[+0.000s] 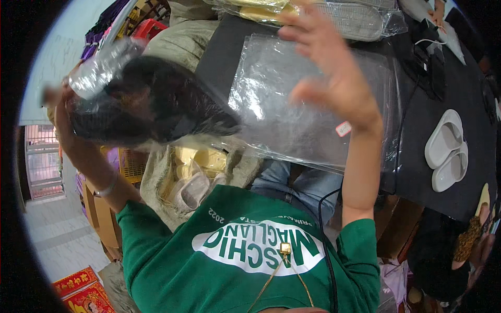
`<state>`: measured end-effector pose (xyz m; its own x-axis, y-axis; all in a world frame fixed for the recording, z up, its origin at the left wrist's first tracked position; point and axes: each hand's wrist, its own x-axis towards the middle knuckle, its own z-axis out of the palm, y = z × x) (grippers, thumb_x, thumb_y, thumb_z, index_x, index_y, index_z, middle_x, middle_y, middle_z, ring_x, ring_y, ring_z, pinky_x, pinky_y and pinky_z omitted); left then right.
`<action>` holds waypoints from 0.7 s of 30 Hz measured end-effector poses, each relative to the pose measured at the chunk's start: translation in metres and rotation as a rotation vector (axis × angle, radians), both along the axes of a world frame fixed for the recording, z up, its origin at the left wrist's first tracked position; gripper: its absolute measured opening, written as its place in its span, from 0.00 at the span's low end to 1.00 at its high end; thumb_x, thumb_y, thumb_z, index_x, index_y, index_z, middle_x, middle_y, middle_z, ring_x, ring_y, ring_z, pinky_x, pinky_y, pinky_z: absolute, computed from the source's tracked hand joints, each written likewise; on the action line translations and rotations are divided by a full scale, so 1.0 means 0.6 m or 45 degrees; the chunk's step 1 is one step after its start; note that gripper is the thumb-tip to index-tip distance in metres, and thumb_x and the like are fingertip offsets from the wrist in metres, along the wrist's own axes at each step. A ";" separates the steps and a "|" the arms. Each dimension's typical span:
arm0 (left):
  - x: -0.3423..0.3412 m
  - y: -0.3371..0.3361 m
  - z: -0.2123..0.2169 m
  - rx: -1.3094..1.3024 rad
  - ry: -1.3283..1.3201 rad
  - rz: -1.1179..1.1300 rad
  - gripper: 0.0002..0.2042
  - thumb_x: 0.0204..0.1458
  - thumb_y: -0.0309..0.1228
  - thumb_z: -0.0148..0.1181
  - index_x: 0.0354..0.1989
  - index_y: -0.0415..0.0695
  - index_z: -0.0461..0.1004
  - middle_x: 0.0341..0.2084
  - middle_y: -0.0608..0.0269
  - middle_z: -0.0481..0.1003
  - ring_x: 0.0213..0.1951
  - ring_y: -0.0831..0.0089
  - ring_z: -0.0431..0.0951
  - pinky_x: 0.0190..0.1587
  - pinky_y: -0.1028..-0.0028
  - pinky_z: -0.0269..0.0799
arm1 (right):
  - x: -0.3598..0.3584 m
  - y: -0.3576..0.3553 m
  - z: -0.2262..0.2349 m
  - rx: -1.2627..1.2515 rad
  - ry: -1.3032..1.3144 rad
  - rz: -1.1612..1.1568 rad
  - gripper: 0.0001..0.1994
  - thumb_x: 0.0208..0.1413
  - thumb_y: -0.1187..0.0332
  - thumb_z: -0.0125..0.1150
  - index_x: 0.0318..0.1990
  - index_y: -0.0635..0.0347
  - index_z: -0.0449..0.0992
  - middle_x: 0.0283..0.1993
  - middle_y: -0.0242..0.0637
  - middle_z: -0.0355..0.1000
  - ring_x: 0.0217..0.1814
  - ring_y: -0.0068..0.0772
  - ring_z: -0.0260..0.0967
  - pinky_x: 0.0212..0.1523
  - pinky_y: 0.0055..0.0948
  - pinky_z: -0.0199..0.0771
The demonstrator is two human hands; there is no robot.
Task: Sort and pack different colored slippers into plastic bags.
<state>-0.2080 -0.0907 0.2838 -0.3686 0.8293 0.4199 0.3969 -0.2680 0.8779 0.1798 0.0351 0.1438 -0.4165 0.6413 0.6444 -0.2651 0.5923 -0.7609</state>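
My left hand point(61, 101), raised at the far left, is closed on the end of a clear plastic bag point(99, 73). Dark contents point(151, 99) fill the bag, perhaps footwear, but blur and shine hide their exact kind. The bag's other end reaches over the left side of a stack of flat clear plastic bags point(282, 125) on the dark table. Above that stack hangs my right hand point(334, 73), its fingers spread and holding nothing, slightly smeared by motion. A small red-edged label point(343, 129) lies on the stack beside my right wrist.
White slippers point(446, 151) sit on the table point(417, 193) at the right. Bagged pale slippers point(349, 20) lie at the far edge. A cloth-lined container with pale slippers point(193, 190) stands by my lap. A dark cable point(404, 120) crosses the table; another person's hand point(437, 15) shows far right.
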 end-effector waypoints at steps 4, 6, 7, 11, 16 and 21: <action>0.014 0.059 -0.062 0.451 1.135 -0.106 0.18 0.59 0.24 0.40 0.57 0.31 0.61 0.53 0.47 0.66 0.53 0.61 0.69 0.57 0.68 0.65 | -0.031 -0.077 0.005 0.158 -0.200 -0.006 0.42 0.43 0.64 0.69 0.65 0.53 0.51 0.61 0.43 0.61 0.65 0.47 0.56 0.60 0.36 0.61; 0.050 0.089 -0.085 0.343 0.564 -0.240 0.18 0.56 0.26 0.47 0.55 0.32 0.64 0.51 0.46 0.68 0.52 0.63 0.70 0.57 0.67 0.64 | -0.022 -0.083 0.009 -0.102 -0.214 -0.222 0.40 0.45 0.72 0.69 0.65 0.58 0.53 0.57 0.44 0.65 0.55 0.30 0.65 0.53 0.27 0.66; 0.053 0.096 -0.095 0.330 0.262 -0.333 0.19 0.53 0.27 0.52 0.53 0.32 0.66 0.48 0.46 0.70 0.51 0.63 0.71 0.56 0.67 0.66 | -0.016 -0.082 0.011 -0.101 -0.219 -0.221 0.40 0.45 0.72 0.69 0.65 0.58 0.53 0.57 0.44 0.65 0.55 0.30 0.65 0.53 0.27 0.66; 0.063 0.128 -0.076 0.000 -1.126 -1.166 0.23 0.55 0.36 0.52 0.52 0.29 0.62 0.51 0.42 0.67 0.53 0.59 0.68 0.55 0.61 0.66 | 0.020 -0.076 0.030 0.092 -0.084 -0.580 0.28 0.51 0.78 0.59 0.61 0.60 0.61 0.54 0.40 0.68 0.52 0.26 0.67 0.49 0.22 0.69; 0.277 0.106 -0.274 -0.032 -0.863 -0.260 0.19 0.55 0.37 0.52 0.51 0.39 0.65 0.43 0.61 0.69 0.45 0.71 0.67 0.45 0.67 0.64 | 0.090 -0.060 0.035 -0.281 0.407 -0.936 0.21 0.55 0.76 0.57 0.57 0.64 0.64 0.52 0.41 0.69 0.53 0.29 0.67 0.54 0.26 0.65; 0.405 0.023 -0.447 -0.601 -0.150 -0.261 0.43 0.42 0.37 0.67 0.63 0.37 0.46 0.52 0.42 0.57 0.55 0.54 0.60 0.59 0.61 0.53 | 0.198 -0.068 0.013 0.317 -0.140 -1.283 0.21 0.60 0.66 0.50 0.57 0.71 0.62 0.52 0.46 0.67 0.51 0.35 0.67 0.52 0.29 0.67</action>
<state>0.0352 -0.0771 0.0157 -0.2013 0.9782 -0.0516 0.2694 0.1059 0.9572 0.2983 -0.0057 0.1518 0.1737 0.5785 0.7970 0.5022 0.6441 -0.5770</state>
